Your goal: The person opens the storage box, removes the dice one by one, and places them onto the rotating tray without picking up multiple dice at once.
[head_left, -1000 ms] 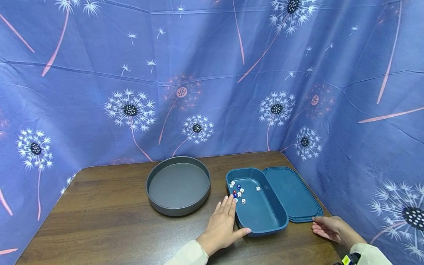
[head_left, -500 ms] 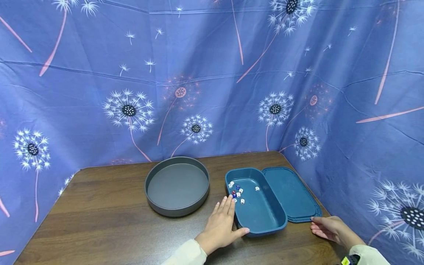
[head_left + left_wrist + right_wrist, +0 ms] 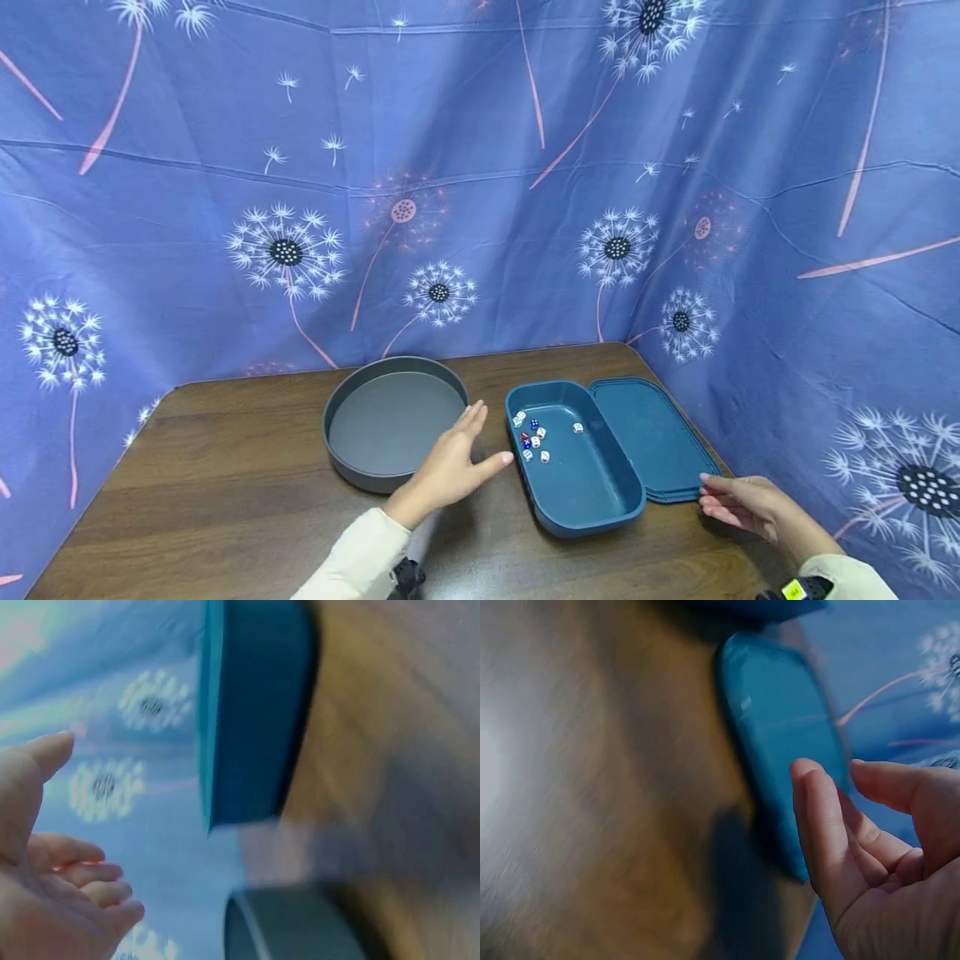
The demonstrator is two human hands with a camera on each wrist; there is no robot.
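The teal rectangular container (image 3: 588,493) stands upright on the wood-grain tabletop (image 3: 225,467) and serves as the reference for all positions. Small dice lie inside it, grouped mainly along its left wall: several white dice (image 3: 545,457), two blue dice (image 3: 534,424) and one red die (image 3: 524,437). A single white die (image 3: 577,428) lies apart from the group, toward the container's right wall.

The left hand (image 3: 450,468) is raised to the left of the container, its thumb directed toward the container's left wall. Its fingers are extended and hold nothing.

The right hand (image 3: 750,507) is positioned to the right of the container, at the near right corner of the teal lid (image 3: 652,433). Its fingers are loosely bent, thumb apart from them, gripping nothing; contact with the lid cannot be determined. The lid lies flat just beside the container's right side.

A round dark grey pan (image 3: 393,421) rests to the left of the container, well apart from it. A blue dandelion-print cloth (image 3: 495,217) hangs behind the container and to both sides.
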